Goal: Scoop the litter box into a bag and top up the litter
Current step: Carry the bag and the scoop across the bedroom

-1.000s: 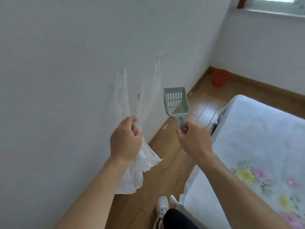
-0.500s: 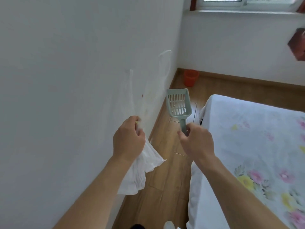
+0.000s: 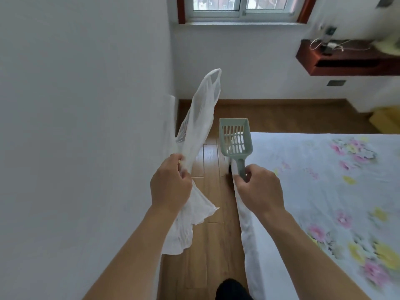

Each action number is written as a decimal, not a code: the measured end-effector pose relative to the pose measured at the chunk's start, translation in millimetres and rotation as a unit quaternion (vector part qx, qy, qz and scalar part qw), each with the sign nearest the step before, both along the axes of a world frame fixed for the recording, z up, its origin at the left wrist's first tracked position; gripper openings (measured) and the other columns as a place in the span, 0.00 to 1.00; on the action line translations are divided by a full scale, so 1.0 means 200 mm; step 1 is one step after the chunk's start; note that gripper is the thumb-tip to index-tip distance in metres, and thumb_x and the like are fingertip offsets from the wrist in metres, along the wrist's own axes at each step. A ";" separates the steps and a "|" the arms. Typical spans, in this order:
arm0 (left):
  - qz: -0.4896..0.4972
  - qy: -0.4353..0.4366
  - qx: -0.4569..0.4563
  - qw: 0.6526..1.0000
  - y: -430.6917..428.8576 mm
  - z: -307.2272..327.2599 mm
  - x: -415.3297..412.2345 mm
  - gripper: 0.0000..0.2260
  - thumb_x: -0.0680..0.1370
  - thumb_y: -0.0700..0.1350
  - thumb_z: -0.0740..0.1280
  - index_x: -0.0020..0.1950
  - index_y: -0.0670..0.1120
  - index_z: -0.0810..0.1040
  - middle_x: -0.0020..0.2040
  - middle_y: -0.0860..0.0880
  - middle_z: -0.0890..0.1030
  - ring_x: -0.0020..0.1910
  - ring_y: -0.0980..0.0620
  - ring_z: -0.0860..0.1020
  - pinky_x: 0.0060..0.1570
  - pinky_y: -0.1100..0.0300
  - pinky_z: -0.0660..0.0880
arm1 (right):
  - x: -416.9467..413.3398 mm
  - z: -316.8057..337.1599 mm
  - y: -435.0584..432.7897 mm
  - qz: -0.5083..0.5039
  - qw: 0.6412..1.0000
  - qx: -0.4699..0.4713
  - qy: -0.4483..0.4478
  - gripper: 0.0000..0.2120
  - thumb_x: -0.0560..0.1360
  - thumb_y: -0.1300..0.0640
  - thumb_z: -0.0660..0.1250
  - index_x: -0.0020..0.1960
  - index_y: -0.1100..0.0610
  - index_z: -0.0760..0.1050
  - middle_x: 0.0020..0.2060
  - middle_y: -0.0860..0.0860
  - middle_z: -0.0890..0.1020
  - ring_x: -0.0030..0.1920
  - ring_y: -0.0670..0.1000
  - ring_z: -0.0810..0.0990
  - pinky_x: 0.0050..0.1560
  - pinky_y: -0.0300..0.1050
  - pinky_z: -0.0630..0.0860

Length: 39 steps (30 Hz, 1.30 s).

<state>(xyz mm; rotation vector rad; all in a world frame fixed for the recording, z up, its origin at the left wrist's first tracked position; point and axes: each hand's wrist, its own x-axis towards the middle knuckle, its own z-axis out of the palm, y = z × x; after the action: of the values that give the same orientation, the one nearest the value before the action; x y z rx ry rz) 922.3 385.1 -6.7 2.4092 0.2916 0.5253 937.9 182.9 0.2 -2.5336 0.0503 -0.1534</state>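
Observation:
My left hand (image 3: 171, 185) is closed around the middle of a thin white plastic bag (image 3: 200, 118). The bag's handles stick up above the fist and its bottom hangs below the wrist. My right hand (image 3: 258, 189) grips the handle of a pale green slotted litter scoop (image 3: 235, 138), which points up and away from me and looks empty. Both hands are held in front of my chest, about a hand's width apart. No litter box is in view.
A white wall (image 3: 86, 105) runs close along my left. A bed with a white floral sheet (image 3: 324, 191) fills the right. Between them lies a narrow strip of wooden floor (image 3: 207, 224). A window (image 3: 240, 7) and a dark red wall shelf (image 3: 346, 59) are ahead.
The view has swung right from the wall toward the window end of the room. The orange bucket has left the view. Both hands keep their grip on bag and scoop.

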 end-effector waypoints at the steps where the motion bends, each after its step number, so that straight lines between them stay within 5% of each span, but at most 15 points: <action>1: -0.004 -0.001 -0.003 1.000 -0.01 0.00 0.09 0.11 0.76 0.39 0.69 0.58 0.46 0.79 0.46 0.50 0.82 0.39 0.54 0.77 0.44 0.64 0.76 | 0.06 0.00 -0.01 -0.007 1.000 -0.005 0.001 0.09 0.76 0.49 0.69 0.41 0.51 0.75 0.34 0.45 0.79 0.30 0.42 0.74 0.30 0.31 0.62; 10: -0.033 -0.012 0.024 0.999 -0.13 -0.05 0.99 0.11 0.75 0.37 0.69 0.57 0.44 0.79 0.43 0.49 0.82 0.36 0.54 0.75 0.40 0.65 0.72 | 0.92 -0.12 -0.14 -0.040 0.999 0.018 0.006 0.08 0.76 0.48 0.70 0.43 0.50 0.75 0.36 0.44 0.78 0.31 0.43 0.75 0.33 0.30 0.66; 15: -0.025 -0.011 0.028 0.999 -0.16 -0.02 1.44 0.12 0.75 0.37 0.70 0.57 0.46 0.79 0.42 0.49 0.82 0.36 0.51 0.79 0.40 0.57 0.80 | 1.40 -0.11 -0.19 -0.020 1.000 0.006 0.006 0.09 0.76 0.47 0.69 0.43 0.52 0.76 0.36 0.46 0.80 0.33 0.45 0.77 0.34 0.35 0.72; 28: -0.037 -0.011 0.017 0.999 0.01 -0.03 2.62 0.14 0.74 0.38 0.70 0.59 0.47 0.78 0.46 0.50 0.83 0.38 0.49 0.80 0.41 0.52 0.82 | 2.57 -0.06 -0.05 -0.034 0.999 0.022 0.002 0.09 0.76 0.47 0.70 0.45 0.53 0.77 0.37 0.45 0.80 0.35 0.44 0.78 0.36 0.37 0.74; 34: -0.102 -0.006 0.005 0.995 0.01 0.00 3.16 0.14 0.75 0.37 0.69 0.60 0.44 0.79 0.47 0.48 0.83 0.41 0.48 0.80 0.43 0.56 0.79 | 2.99 -0.09 -0.03 -0.088 0.995 0.032 0.017 0.10 0.76 0.46 0.69 0.45 0.53 0.78 0.37 0.44 0.81 0.35 0.46 0.79 0.38 0.43 0.80; 39: -0.154 -0.013 0.010 0.988 -0.06 0.03 3.60 0.14 0.75 0.37 0.69 0.60 0.43 0.79 0.49 0.46 0.84 0.44 0.48 0.81 0.45 0.60 0.77 | 3.33 -0.11 -0.11 -0.133 0.990 0.039 0.026 0.09 0.76 0.47 0.70 0.46 0.53 0.77 0.37 0.45 0.80 0.35 0.45 0.78 0.34 0.35 0.72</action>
<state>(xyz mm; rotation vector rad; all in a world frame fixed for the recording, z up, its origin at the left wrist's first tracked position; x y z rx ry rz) 1642.3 372.2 -1.2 2.4039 -0.0990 0.4171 1604.8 160.9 -22.0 -2.4421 0.4092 -0.1868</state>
